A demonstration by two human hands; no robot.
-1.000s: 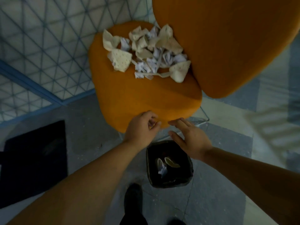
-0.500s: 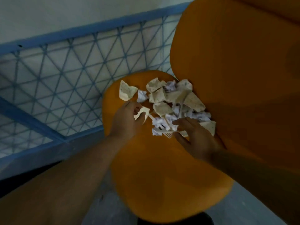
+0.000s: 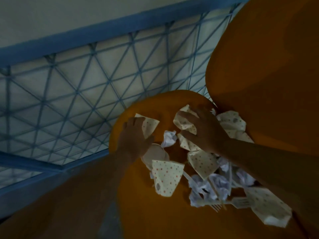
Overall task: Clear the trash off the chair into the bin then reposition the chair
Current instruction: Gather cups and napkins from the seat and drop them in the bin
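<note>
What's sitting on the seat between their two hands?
In the head view, a crumpled white paper ball lies on the orange seat between the left hand and right hand.

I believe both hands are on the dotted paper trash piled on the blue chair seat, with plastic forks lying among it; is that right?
Not quite: the chair seat is orange, not blue; the blue belongs to the lattice railing behind it. The head view shows the left hand and right hand on the dotted paper trash, with plastic forks among it.

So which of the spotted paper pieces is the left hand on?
The far-left spotted piece near the seat's edge, apart from the pile; the left hand grips it. The right hand grips another.
</note>
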